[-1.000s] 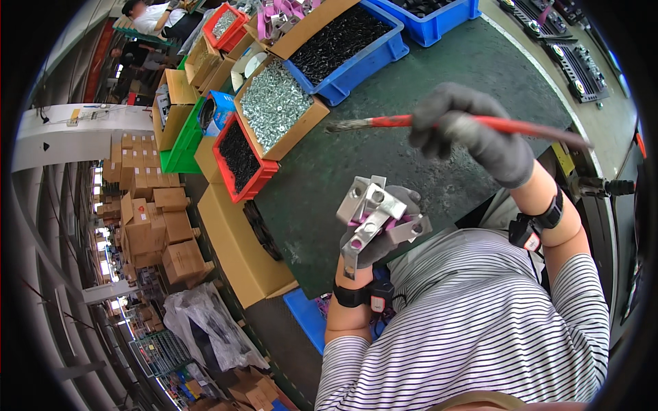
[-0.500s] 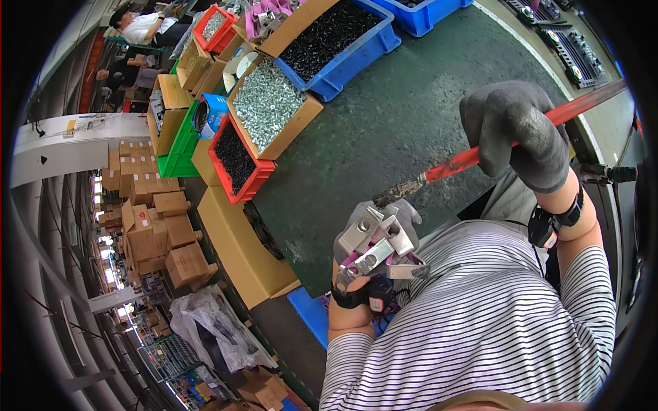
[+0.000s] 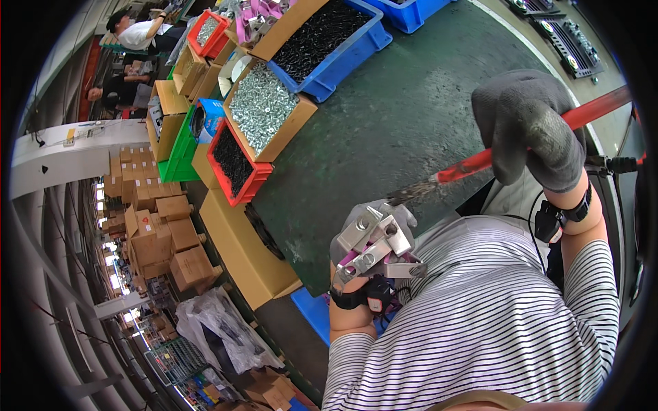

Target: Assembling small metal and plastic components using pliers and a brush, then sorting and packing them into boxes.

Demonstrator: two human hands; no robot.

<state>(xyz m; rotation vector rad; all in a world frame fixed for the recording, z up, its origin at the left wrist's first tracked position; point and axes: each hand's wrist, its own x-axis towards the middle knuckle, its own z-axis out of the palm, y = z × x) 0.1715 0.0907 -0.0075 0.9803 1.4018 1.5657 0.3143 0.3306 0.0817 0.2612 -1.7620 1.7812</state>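
Note:
My right hand [image 3: 528, 127], in a grey work glove, is closed around the red handle of a brush [image 3: 473, 164]. The brush slants down to the left, and its dark, matted bristles reach the upper edge of the metal parts in my other hand. Whether the bristles touch them I cannot tell. My left hand [image 3: 403, 212], gloved in grey too, is closed on several silvery metal brackets [image 3: 373, 253] with holes and pinkish-purple parts. The brackets hide most of its fingers. Both hands are over the near side of a dark green worktable [image 3: 363, 151].
Along the table's left side stand a carton of silvery screws [image 3: 264, 106], a red bin of black screws [image 3: 233, 161] and a blue bin of black fasteners [image 3: 319, 41]. More purple brackets [image 3: 264, 17] lie behind. Stacked cartons [image 3: 164, 233] and two people are farther left.
My right hand has moved slightly right and down, drawing the brush the same way, so its bristles sit a little farther right over the brackets. My left hand stays almost in place.

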